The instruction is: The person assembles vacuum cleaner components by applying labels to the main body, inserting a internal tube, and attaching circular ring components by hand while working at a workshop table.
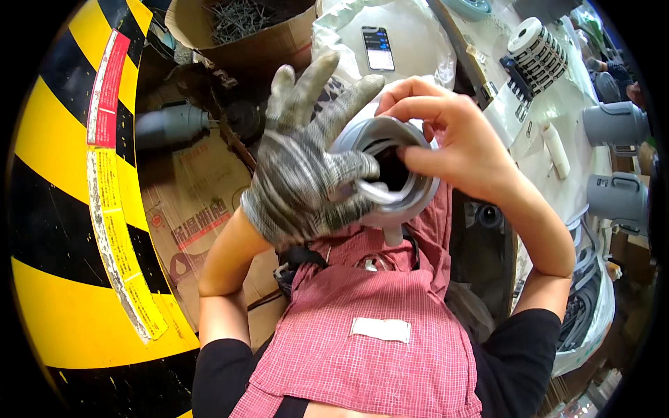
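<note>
A grey plastic jug (pixel 408 207) stands upright in front of my red-checked apron, its round mouth facing up and dark inside. My left hand (pixel 300 153), in a grey striped glove, is at the left of the mouth. Its index finger and thumb close on a pale curved strip (pixel 376 193) at the rim, while the other fingers stretch away upward. My right hand (pixel 453 136) is bare and grips the jug's rim from the far right, thumb inside the mouth and fingers bent over the edge. Both hands hide parts of the rim.
A cardboard box of metal screws or nails (pixel 240 21) stands far left, near a grey bottle-shaped part (pixel 171 125). A phone (pixel 377 49) lies beyond the jug. At right are a label roll (pixel 536 49), grey jugs (pixel 613 125) and a bag of grey handles (pixel 585 306). A striped yellow-black panel (pixel 63 209) borders the left.
</note>
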The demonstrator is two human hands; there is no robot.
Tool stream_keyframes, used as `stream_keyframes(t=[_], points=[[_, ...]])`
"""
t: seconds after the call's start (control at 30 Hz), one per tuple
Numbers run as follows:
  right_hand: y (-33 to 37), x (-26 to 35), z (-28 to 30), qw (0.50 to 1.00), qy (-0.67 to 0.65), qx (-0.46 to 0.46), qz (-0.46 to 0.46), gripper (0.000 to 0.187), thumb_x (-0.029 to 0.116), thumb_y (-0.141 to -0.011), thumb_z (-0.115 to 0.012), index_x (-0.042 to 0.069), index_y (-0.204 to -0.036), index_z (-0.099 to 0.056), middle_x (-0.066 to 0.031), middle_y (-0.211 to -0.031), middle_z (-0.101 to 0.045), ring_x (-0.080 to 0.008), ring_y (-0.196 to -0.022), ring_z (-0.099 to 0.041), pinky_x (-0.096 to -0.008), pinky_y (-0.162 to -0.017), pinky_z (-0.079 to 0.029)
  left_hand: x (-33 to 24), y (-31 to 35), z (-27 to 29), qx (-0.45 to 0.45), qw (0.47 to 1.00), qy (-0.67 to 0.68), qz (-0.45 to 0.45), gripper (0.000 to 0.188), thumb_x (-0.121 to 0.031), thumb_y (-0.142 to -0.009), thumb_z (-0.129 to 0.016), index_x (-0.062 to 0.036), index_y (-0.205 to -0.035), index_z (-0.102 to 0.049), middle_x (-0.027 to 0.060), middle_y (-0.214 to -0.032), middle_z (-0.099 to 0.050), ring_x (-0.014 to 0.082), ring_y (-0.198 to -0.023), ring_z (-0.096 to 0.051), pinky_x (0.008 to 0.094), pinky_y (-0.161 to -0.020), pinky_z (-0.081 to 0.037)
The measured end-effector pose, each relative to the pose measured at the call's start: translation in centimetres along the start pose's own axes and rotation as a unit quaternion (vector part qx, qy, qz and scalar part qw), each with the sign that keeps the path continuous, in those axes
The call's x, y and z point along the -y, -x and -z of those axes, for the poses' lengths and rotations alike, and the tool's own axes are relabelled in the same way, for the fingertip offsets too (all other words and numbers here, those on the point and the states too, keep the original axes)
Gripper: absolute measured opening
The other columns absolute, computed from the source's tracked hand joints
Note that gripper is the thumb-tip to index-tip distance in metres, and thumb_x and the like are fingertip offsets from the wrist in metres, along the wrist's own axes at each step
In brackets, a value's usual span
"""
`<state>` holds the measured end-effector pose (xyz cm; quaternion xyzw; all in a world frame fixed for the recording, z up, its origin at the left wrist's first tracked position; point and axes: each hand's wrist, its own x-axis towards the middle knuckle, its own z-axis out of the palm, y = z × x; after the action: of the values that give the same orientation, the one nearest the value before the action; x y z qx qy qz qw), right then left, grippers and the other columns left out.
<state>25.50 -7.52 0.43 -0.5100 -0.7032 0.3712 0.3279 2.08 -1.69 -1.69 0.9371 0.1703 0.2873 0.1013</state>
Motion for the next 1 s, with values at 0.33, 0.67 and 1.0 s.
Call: stream_keyframes(t=[0.33,0.67,1.0], points=[[1.2,-1.4,-2.2,0.988,0.114,-0.105,0.025,0.032,-0.004,-0.077,-0.059,0.000,-0.108,-0.068,-0.0051,-0.118,-0.065,-0.0104,-0.101,-0.059,-0.0211,-0.076,-0.044,-2.9,0.1,-4.0,0.045,0.993,-0.101,0.050,0.076,-0.067,-0.081,-0.062,-0.0046,-0.125,-0.067,0.0200,-0.138,-0.058,0.0352,-0.133,-0.051,0.0640,-0.116,-0.024],[2.8,1.2,2.5,0.958,0.255,0.115,0.069,0.012,0.014,-0.077,-0.080,0.003,-0.081,-0.078,-0.0245,-0.138,-0.058,-0.0365,-0.130,-0.054,-0.0440,-0.108,-0.043,-5.2,-0.5,-4.8,0.068,0.979,-0.175,0.082,0.070,-0.063,-0.077,-0.069,-0.0048,-0.116,-0.069,0.0213,-0.134,-0.059,0.0368,-0.128,-0.054,0.0522,-0.112,-0.036],[4.3,-1.3,1.9,0.977,0.191,0.064,0.075,0.018,0.018,-0.086,-0.075,0.001,-0.083,-0.077,-0.0201,-0.144,-0.053,-0.0350,-0.128,-0.051,-0.0442,-0.110,-0.039,-3.9,-0.7,-5.6,0.040,0.993,0.087,0.063,0.038,-0.037,-0.076,-0.082,-0.0078,-0.100,-0.075,0.0180,-0.131,-0.062,0.0378,-0.125,-0.056,0.0473,-0.106,-0.044]])
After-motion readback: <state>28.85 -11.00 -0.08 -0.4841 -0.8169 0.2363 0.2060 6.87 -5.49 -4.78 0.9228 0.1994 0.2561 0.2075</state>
